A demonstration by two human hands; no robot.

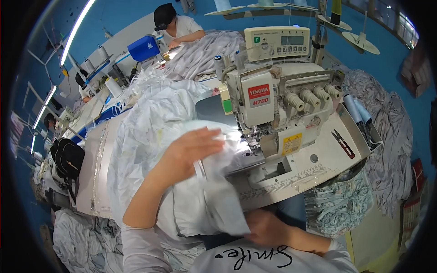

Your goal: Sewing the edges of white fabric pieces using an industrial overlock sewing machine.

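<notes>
**Two hands on white fabric at the overlock machine**

The left hand (193, 148) lies palm-down on the white fabric (154, 136), fingers spread flat and pressing rather than curled round it; the fingertips point toward three o'clock, at the presser foot (256, 136) of the sewing machine (273, 104). A narrow white strip (199, 169) runs out from under the palm toward six o'clock. The right hand (266, 227) sits low, at about five o'clock from the left one, and pinches the hanging lower edge of the same fabric between thumb and fingers. The fabric itself is heaped across the machine table (318, 159), bunched up from nine o'clock of the needle area and draping off the front edge into the person's lap.

At three o'clock of the machine, small black-and-red thread snips (342, 143) rest on the table. Beyond the table's edge at four o'clock, a pile of grey striped cloth (339, 204) fills a bin. At nine o'clock of the table a black bag (68, 157) hangs. At twelve o'clock, well apart, another person (175, 25) bends over grey cloth at a second station
</notes>
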